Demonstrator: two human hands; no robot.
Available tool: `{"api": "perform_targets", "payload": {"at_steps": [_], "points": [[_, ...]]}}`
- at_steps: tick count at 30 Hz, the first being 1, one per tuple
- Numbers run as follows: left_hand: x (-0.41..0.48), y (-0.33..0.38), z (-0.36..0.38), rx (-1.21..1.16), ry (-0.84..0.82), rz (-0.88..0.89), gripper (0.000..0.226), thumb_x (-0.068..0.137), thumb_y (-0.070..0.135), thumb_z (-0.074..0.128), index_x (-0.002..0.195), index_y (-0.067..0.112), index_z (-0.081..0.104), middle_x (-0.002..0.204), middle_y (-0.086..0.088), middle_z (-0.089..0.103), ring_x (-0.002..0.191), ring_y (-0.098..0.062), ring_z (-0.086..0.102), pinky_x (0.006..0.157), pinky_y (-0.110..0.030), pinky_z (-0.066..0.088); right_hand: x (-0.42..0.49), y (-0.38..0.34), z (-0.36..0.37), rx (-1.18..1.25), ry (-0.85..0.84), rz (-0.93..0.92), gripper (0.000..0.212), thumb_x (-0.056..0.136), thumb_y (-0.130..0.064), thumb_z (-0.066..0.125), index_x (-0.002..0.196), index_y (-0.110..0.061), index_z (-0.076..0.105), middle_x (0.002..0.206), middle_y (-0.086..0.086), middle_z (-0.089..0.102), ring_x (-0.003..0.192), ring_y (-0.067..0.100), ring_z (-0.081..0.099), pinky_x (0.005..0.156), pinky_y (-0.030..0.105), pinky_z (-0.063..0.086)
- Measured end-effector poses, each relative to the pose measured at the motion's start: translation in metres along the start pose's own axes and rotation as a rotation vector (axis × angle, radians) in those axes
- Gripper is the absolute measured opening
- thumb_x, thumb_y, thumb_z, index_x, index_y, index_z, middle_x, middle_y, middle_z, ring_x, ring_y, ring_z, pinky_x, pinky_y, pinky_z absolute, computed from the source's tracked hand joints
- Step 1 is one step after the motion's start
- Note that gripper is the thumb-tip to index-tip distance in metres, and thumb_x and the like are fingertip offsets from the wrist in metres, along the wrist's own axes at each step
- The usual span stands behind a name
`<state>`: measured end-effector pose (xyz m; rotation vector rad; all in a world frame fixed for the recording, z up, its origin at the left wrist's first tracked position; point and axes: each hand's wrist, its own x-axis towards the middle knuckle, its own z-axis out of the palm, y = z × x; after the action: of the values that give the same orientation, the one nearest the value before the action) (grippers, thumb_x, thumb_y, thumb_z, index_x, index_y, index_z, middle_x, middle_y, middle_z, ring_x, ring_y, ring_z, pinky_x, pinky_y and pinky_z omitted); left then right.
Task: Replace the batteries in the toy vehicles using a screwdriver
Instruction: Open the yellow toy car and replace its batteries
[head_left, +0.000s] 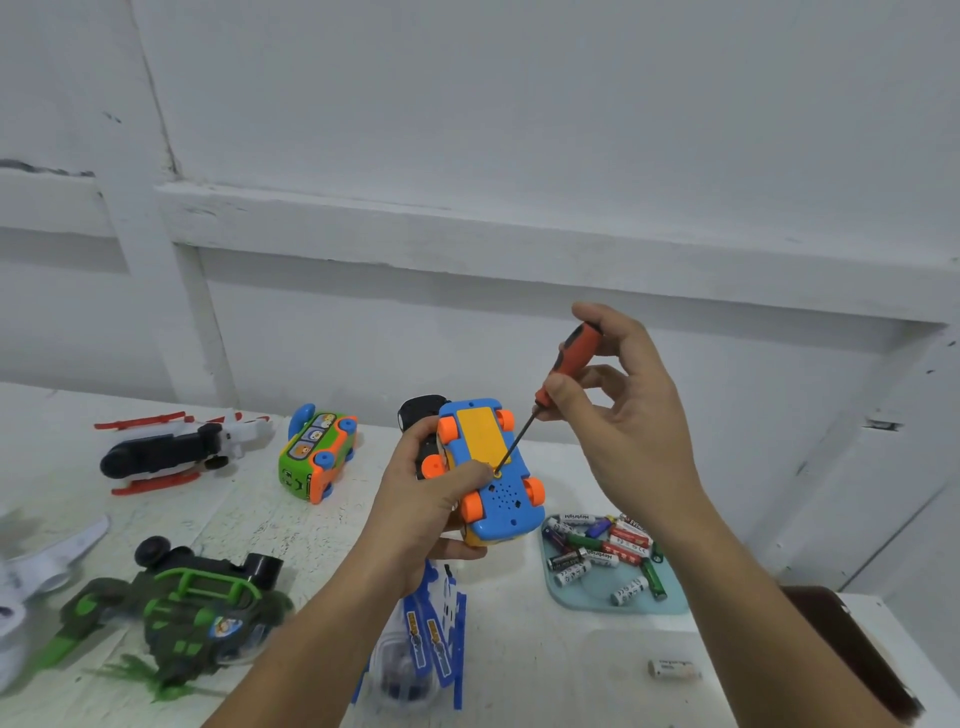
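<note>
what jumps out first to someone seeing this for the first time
First comes the blue and yellow plastic toy car with orange wheels, held belly-up mid-frame in the left hand, with the right hand pinching an orange-and-black screwdriver whose tip meets a screw on its underside. Below right lies a pale blue tray of loose batteries.

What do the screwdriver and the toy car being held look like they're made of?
The screwdriver: thin dark shaft, probably metal; its orange and black handle looks matte, likely plastic, perhaps with a rubbery grip. The toy car: smooth moulded plastic by the look, with a bright blue underside, a yellow panel and orange wheels that show soft highlights.
</note>
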<state>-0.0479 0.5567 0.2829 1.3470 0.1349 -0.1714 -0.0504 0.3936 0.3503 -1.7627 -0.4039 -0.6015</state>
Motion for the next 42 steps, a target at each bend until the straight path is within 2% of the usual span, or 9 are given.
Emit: {"api": "perform_targets", "payload": {"at_steps": [3,7,15,23,28,36,40,42], "points": [[0.0,0.0,0.002,-0.007,0.001,-0.003,0.05,0.084,0.014,0.073,0.115,0.045,0.051,0.109,-0.009,0.07,0.076,-0.03,0.075,0.055,-0.042,0.058,-0.001,-0.001,-0.002,-0.019,-0.014,-0.031,0.05,0.091,0.002,0.06,0.129,-0.028,0.05,0.105,-0.003,0.055,0.081,0.013,0.065,0.072,0.034,0.061],[0.001,0.001,0.003,-0.015,0.007,-0.007,0.049,0.084,0.014,0.073,0.113,0.046,0.05,0.11,-0.009,0.07,0.075,-0.029,0.075,0.053,-0.041,0.058,-0.002,-0.001,-0.003,-0.026,-0.029,-0.06,0.052,0.091,0.002,0.06,0.126,-0.034,0.049,0.111,0.001,0.054,0.086,0.016,0.063,0.072,0.032,0.061],[0.001,0.001,0.007,-0.017,0.005,-0.003,0.046,0.084,0.013,0.072,0.111,0.044,0.052,0.104,-0.008,0.072,0.075,-0.031,0.075,0.055,-0.042,0.058,-0.001,0.002,-0.007,-0.009,-0.008,-0.07,0.053,0.092,0.002,0.059,0.125,-0.038,0.047,0.112,-0.001,0.054,0.084,0.015,0.064,0.073,0.035,0.061],[0.001,0.0,0.01,-0.015,0.006,-0.004,0.045,0.084,0.012,0.073,0.108,0.045,0.054,0.106,-0.01,0.072,0.075,-0.032,0.075,0.055,-0.043,0.058,0.0,0.004,-0.009,0.005,0.006,-0.079,0.053,0.091,0.005,0.059,0.125,-0.034,0.048,0.108,0.0,0.054,0.081,0.01,0.063,0.071,0.032,0.061],[0.002,0.0,0.011,-0.025,0.012,0.005,0.045,0.084,0.012,0.072,0.11,0.043,0.054,0.107,-0.01,0.071,0.075,-0.032,0.074,0.056,-0.044,0.058,0.002,0.003,-0.012,0.046,0.037,-0.072,0.052,0.09,0.005,0.059,0.127,-0.031,0.049,0.108,-0.001,0.054,0.083,0.014,0.063,0.071,0.032,0.061],[0.005,0.0,0.013,-0.025,0.01,0.011,0.045,0.084,0.013,0.073,0.113,0.042,0.054,0.108,-0.009,0.071,0.074,-0.031,0.075,0.056,-0.043,0.058,0.0,0.004,-0.011,0.02,0.0,-0.098,0.055,0.091,0.004,0.059,0.125,-0.037,0.047,0.11,0.001,0.054,0.085,0.015,0.063,0.071,0.031,0.06],[0.006,-0.001,0.014,-0.029,0.009,0.009,0.046,0.084,0.013,0.072,0.116,0.041,0.053,0.109,-0.01,0.07,0.075,-0.032,0.074,0.055,-0.043,0.058,0.0,0.005,-0.011,-0.042,-0.013,-0.131,0.051,0.09,-0.004,0.062,0.124,-0.04,0.047,0.112,-0.002,0.055,0.092,0.016,0.063,0.071,0.034,0.061],[0.006,-0.002,0.015,-0.03,0.007,0.012,0.048,0.084,0.013,0.072,0.119,0.04,0.053,0.109,-0.01,0.07,0.074,-0.032,0.074,0.055,-0.043,0.058,0.001,0.0,-0.011,-0.085,-0.032,-0.166,0.045,0.086,-0.016,0.065,0.12,-0.041,0.049,0.111,-0.004,0.057,0.095,0.013,0.063,0.071,0.026,0.059]]}}
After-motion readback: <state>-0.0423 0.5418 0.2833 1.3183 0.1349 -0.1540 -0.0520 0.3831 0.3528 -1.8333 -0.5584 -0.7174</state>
